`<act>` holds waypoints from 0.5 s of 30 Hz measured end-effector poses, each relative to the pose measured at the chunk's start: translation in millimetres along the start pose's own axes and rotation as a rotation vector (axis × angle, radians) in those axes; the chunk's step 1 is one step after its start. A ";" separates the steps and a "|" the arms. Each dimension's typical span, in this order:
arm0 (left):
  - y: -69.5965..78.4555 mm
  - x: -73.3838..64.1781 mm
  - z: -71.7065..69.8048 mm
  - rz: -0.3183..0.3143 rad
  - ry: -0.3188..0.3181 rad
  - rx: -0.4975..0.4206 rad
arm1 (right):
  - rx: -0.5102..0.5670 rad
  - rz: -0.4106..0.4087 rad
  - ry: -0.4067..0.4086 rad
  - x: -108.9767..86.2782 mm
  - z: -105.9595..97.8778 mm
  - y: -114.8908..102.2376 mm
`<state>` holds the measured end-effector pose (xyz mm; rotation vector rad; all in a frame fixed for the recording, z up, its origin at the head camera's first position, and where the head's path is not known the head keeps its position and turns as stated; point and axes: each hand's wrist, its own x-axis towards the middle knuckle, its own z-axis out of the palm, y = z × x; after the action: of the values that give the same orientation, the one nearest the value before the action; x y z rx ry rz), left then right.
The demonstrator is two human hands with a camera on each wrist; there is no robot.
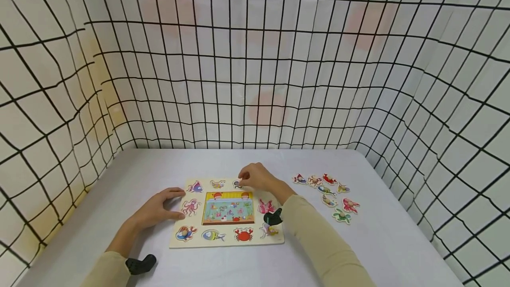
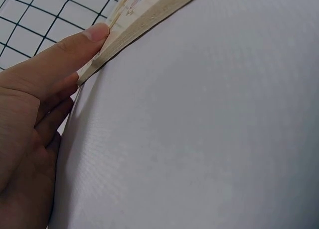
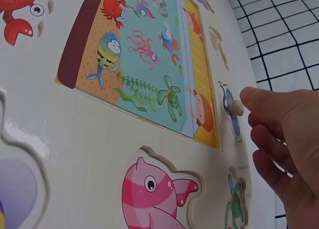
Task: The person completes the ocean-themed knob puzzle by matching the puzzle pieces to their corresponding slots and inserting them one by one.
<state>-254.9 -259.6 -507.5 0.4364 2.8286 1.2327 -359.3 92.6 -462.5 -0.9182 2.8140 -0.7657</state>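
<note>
A wooden puzzle board with sea-animal pictures around an aquarium scene lies flat on the table. At its left edge my left hand rests with thumb and fingers spread apart; the thumb tip touches the edge in the left wrist view. My right hand is over the board's far right part. Its thumb and index finger pinch the end of the pale knob on a small bluish-grey puzzle piece, which sits at its matching recess. The other fingers curl behind.
Several loose sea-animal pieces lie on the white table right of the board, among them a green turtle and a pink piece. Black netting over white walls encloses the back and both sides.
</note>
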 end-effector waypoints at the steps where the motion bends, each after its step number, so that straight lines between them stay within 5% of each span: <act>1: 0.0 0.1 0.2 0.000 -0.003 0.001 | 0.012 -0.001 0.002 -1.2 -1.3 0.0; 15: 1.9 0.2 0.9 -0.003 -0.007 0.012 | 0.025 0.023 0.019 -14.5 -17.0 7.6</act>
<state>-254.5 -257.7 -506.7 0.4356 2.8305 1.2122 -355.3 113.7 -452.4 -0.8786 2.8196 -0.8089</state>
